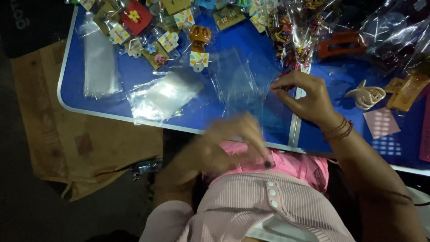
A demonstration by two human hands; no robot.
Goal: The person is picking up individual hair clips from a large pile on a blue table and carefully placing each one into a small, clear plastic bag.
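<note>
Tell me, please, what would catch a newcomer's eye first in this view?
Probably the bright blue table, with small colourful hair clips on cards scattered along its far edge. The right hand rests on the table pinching a clear plastic sleeve, while the left hand, blurred, sits near the table's front edge over the pink shirt. An orange claw clip lies at the upper right.

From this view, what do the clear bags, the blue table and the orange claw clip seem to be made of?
The clear bags look like thin glossy plastic film: see-through, creased, with white glare. The blue table seems a smooth laminated board with a pale, probably metal, rim; the look leaves this open. The orange claw clip appears to be hard, slightly shiny plastic, though partly covered by wrapping.
</note>
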